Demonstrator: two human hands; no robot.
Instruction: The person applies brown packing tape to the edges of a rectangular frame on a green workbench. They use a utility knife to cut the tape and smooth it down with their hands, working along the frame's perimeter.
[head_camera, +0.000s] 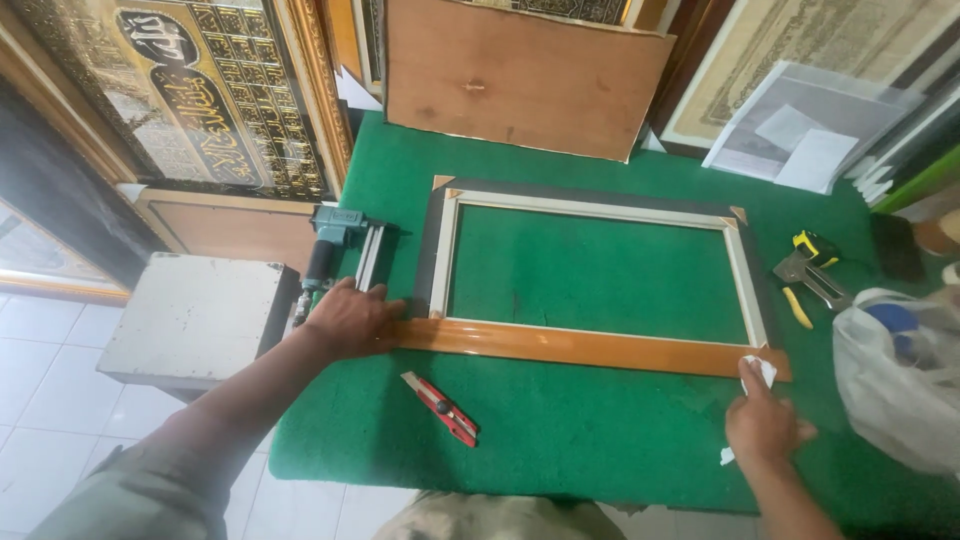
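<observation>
We see one glossy orange-brown frame strip (590, 348) lying along the near edge of one white-and-dark frame (445, 250) on the green table (600, 430). Our left hand (350, 318) presses flat on its left end; our right hand (765, 425) pinches one white cloth (760, 372) against its right end. One red cutter (440, 408) lies nearby; the white bag (900, 380) is cut off.
</observation>
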